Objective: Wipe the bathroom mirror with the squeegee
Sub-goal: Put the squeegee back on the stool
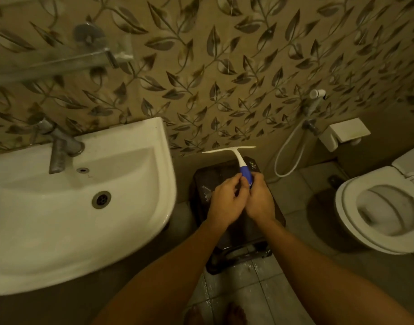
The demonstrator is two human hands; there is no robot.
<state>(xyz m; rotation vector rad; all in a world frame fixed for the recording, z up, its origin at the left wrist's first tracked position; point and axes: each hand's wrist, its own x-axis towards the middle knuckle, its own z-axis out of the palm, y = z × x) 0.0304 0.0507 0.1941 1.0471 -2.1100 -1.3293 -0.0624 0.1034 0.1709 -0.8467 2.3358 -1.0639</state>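
A squeegee (238, 158) with a white blade and a blue-and-white handle stands upright in front of me, blade toward the leaf-patterned wall. My left hand (227, 202) and my right hand (260, 200) meet at its blue handle, fingers of both curled round the lower end. Both hands hover over a dark lidded bin (206, 184) between the sink and the toilet. The mirror itself is not in view; only a glass shelf (48, 64) shows at the upper left.
A white washbasin (130, 207) with a metal tap (59, 151) fills the left. A white toilet (346, 212) stands at the right, with a hand sprayer and hose (292, 146) on the wall and a white holder (344, 134) beside it. Wet floor tiles lie below.
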